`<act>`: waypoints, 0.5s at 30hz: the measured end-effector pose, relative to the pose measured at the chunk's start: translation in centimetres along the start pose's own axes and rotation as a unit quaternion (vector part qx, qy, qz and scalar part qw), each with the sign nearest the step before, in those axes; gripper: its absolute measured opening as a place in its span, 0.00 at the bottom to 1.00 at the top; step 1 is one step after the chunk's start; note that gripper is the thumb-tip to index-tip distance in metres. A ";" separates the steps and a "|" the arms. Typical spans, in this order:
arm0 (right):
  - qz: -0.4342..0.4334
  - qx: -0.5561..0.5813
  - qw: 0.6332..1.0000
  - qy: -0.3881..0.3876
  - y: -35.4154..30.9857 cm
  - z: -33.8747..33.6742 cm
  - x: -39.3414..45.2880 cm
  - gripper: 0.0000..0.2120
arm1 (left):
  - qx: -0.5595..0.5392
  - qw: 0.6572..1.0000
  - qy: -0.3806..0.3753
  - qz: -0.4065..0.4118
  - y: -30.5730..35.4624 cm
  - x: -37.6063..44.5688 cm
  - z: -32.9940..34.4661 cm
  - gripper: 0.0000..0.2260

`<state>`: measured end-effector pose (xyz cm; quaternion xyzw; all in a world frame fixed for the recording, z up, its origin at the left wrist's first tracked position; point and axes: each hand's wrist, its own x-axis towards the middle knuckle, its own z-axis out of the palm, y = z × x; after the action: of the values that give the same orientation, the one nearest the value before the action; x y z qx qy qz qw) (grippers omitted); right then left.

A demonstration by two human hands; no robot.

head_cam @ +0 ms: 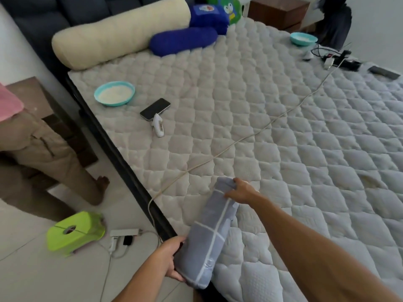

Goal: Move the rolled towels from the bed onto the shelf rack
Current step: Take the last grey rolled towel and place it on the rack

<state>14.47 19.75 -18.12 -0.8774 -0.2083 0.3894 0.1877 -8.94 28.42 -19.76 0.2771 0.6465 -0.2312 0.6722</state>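
Quilted bed (pixel 239 105), near corner: rolled towel (pixel 209 232) lying lengthwise away from the body, left hand (pixel 172 258) clamped on near end, right hand (pixel 239 192) gripping far end.

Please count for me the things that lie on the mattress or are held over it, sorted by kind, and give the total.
Rolled towel, held by left hand and right hand: 1
Teal bowls: 2
Bolster pillows, cream and blue: 2
Phone: 1
White handheld device: 1
Total: 7
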 end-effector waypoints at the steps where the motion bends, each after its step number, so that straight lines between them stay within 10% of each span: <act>1: 0.000 -0.012 1.000 -0.006 0.0 -0.1 0.3 0.33 | -0.002 1.000 -0.002 0.007 -0.1 0.2 -0.3 0.12; 15: -0.014 0.082 0.993 0.083 -0.7 3.6 -2.6 0.25 | -0.092 0.995 -0.035 0.023 -3.9 0.0 -1.9 0.13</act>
<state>10.01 19.62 -18.40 -0.8851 -0.1713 0.3289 0.2812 -12.93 26.78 -20.09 0.2205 0.6350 -0.1650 0.7218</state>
